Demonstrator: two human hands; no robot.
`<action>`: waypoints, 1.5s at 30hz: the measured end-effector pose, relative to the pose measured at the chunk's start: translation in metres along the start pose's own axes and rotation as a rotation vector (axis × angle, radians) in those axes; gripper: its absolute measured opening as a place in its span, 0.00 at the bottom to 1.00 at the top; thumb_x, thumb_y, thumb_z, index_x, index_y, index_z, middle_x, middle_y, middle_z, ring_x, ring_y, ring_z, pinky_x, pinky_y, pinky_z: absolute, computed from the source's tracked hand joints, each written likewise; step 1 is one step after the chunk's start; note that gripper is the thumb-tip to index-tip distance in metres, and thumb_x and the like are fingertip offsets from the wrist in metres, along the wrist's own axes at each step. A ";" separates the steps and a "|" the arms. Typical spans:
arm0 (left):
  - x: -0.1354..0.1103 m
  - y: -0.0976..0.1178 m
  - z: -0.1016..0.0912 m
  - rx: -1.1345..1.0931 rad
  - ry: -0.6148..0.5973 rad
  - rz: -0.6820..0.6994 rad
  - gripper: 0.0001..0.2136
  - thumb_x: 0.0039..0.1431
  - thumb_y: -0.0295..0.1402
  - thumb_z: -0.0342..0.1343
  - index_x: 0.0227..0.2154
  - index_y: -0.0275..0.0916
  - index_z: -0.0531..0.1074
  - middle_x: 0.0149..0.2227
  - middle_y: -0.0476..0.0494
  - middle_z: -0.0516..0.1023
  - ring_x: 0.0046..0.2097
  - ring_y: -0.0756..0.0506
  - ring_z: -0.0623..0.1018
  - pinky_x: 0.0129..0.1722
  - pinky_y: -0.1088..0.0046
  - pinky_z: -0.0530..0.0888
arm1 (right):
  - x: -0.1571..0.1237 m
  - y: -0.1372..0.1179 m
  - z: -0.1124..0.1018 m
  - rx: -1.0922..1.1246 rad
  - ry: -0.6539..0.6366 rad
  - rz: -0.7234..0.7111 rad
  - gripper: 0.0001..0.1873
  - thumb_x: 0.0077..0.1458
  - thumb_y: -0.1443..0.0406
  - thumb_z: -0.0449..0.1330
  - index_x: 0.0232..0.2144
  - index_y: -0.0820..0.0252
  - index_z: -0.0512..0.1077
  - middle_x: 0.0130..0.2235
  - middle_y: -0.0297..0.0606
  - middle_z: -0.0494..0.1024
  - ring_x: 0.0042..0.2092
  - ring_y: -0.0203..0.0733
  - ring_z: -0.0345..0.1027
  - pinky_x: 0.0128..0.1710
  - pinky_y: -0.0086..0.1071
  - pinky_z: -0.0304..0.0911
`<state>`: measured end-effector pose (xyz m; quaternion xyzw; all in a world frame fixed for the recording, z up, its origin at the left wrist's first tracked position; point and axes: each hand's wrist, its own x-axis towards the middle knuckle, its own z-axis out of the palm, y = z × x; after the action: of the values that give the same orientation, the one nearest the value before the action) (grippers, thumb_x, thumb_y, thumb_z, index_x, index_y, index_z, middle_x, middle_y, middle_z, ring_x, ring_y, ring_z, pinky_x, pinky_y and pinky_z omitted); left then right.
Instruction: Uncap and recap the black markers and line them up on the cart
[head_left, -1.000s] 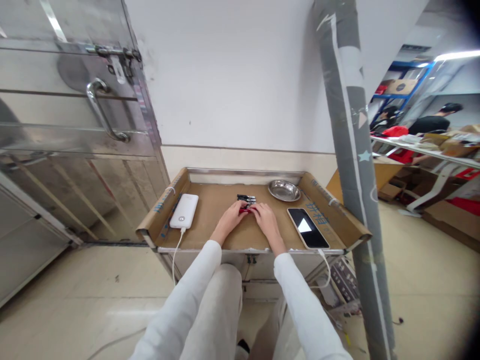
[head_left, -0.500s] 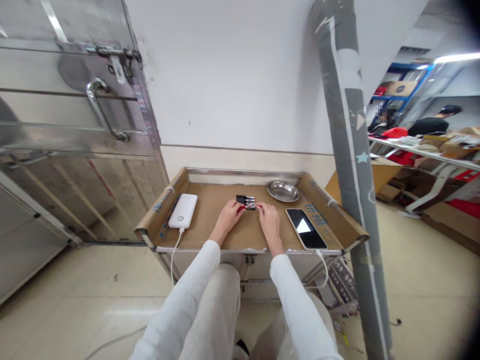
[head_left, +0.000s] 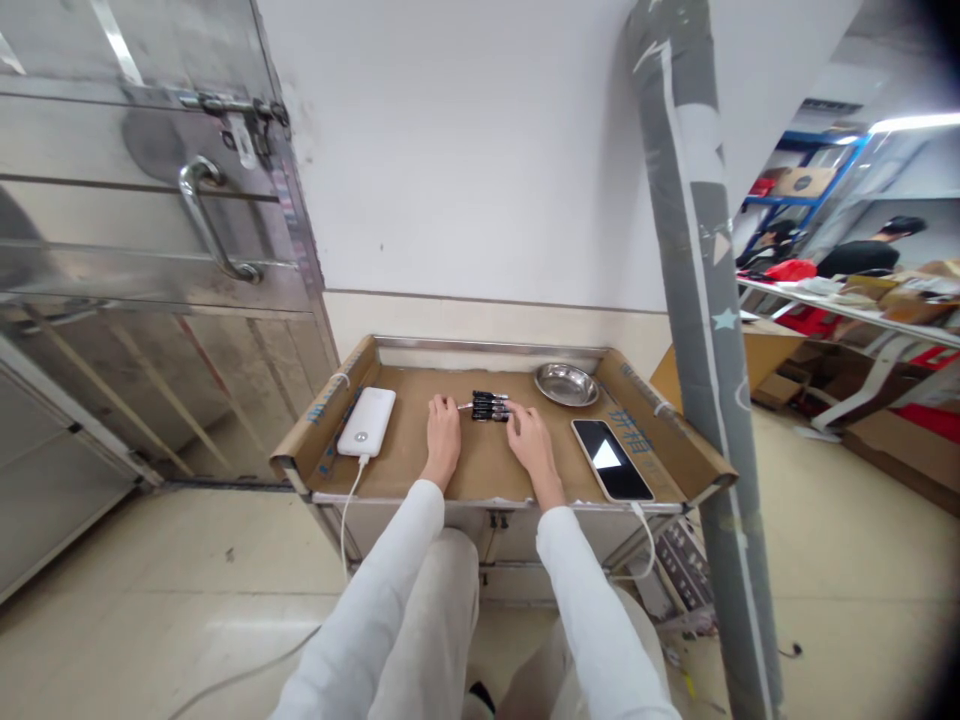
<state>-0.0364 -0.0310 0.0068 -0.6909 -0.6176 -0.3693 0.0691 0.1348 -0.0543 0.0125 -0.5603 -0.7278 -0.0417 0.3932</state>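
Observation:
Several black marker pens (head_left: 490,406) with white print lie side by side in a small row on the cardboard-lined cart top (head_left: 409,465). My left hand (head_left: 444,435) is just left of the row with its fingers drawn together. A thin, pale strip (head_left: 465,406) runs from those fingertips to the pens; what it is cannot be made out. At the right ends of the pens, my right hand (head_left: 531,440) has its thumb and fingers closed against them. Its fingertips partly cover the pens there.
A white power bank (head_left: 367,421) with a cable lies left, a phone (head_left: 613,459) with a cable right. Behind the phone stands a shallow metal bowl (head_left: 567,384). Raised cardboard sides border the cart. A tall wrapped pipe (head_left: 712,300) stands right; people sit farther back.
My left hand has moved left, away from the pens, and more of the row shows. The red bit by its fingers is out of sight. My right hand has barely shifted.

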 end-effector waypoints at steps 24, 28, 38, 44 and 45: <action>0.000 0.002 0.009 -0.268 -0.319 0.241 0.05 0.60 0.29 0.48 0.35 0.38 0.69 0.39 0.43 0.69 0.41 0.46 0.73 0.47 0.64 0.71 | 0.001 0.010 0.014 -0.133 -0.129 -0.062 0.10 0.59 0.65 0.51 0.36 0.58 0.71 0.37 0.42 0.71 0.42 0.45 0.62 0.44 0.37 0.58; 0.001 0.002 0.010 -0.317 -0.350 0.274 0.05 0.60 0.30 0.49 0.34 0.38 0.69 0.38 0.43 0.70 0.42 0.45 0.73 0.46 0.64 0.71 | 0.002 0.010 0.013 -0.054 -0.173 -0.112 0.11 0.61 0.64 0.49 0.36 0.56 0.72 0.37 0.41 0.73 0.41 0.44 0.63 0.44 0.37 0.58; 0.004 0.002 0.010 -0.376 -0.299 0.360 0.13 0.62 0.25 0.42 0.45 0.39 0.68 0.50 0.39 0.69 0.52 0.45 0.70 0.54 0.60 0.67 | 0.003 0.008 0.010 -0.053 -0.157 -0.082 0.11 0.60 0.63 0.51 0.36 0.56 0.73 0.36 0.40 0.73 0.40 0.44 0.63 0.42 0.35 0.59; 0.003 0.008 -0.002 -0.289 -0.364 0.449 0.14 0.62 0.34 0.48 0.49 0.44 0.68 0.48 0.42 0.72 0.51 0.43 0.69 0.53 0.59 0.66 | -0.003 0.012 0.001 -0.153 0.110 0.077 0.16 0.63 0.62 0.45 0.36 0.58 0.73 0.36 0.43 0.72 0.38 0.44 0.63 0.39 0.35 0.57; 0.003 0.008 -0.002 -0.284 -0.367 0.445 0.12 0.61 0.36 0.49 0.46 0.43 0.70 0.45 0.42 0.73 0.49 0.43 0.70 0.52 0.59 0.67 | -0.004 0.013 0.000 -0.182 0.146 0.125 0.17 0.63 0.62 0.44 0.36 0.58 0.73 0.35 0.43 0.72 0.36 0.44 0.62 0.38 0.35 0.56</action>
<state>-0.0300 -0.0322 0.0131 -0.8669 -0.3956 -0.2969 -0.0617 0.1463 -0.0527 0.0045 -0.6334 -0.6542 -0.1239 0.3944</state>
